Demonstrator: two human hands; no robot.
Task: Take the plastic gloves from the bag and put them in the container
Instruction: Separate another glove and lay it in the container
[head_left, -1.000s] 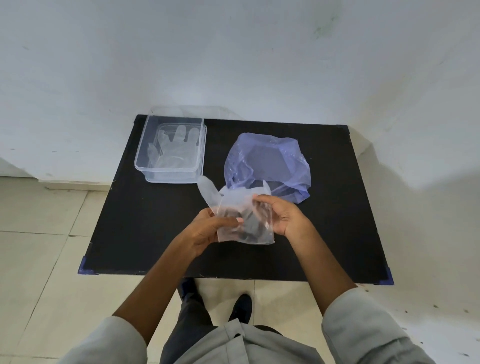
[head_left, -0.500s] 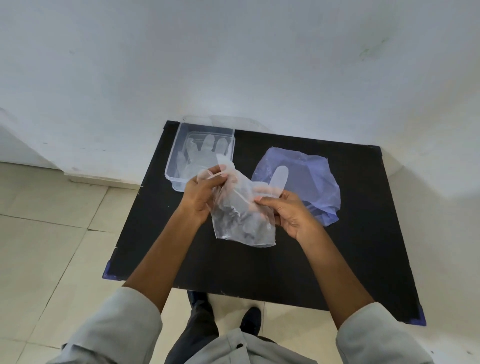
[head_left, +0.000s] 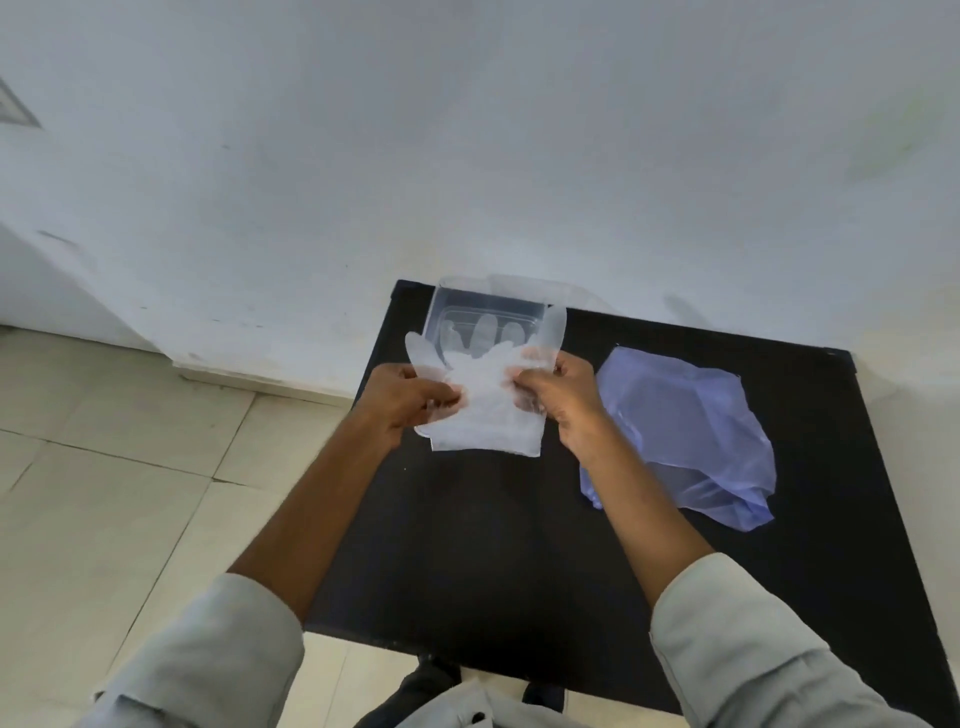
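A clear plastic glove (head_left: 485, 410) is stretched flat between my two hands, just in front of the clear container (head_left: 488, 304) at the table's far left. My left hand (head_left: 402, 397) pinches the glove's left edge and my right hand (head_left: 558, 387) pinches its right edge. The glove's fingers point toward the container and overlap its near rim. Inside the container lies another clear glove (head_left: 485, 332), fingers spread. The crumpled purple bag (head_left: 685, 431) lies on the table to the right of my right hand.
The black table (head_left: 493, 561) stands against a white wall. Tiled floor lies to the left, past the table's left edge. My shoes show below the near edge.
Both hands have carried the glove away from me and left, from the table's middle to the container's near rim. The glove now hangs flatter and spread out.
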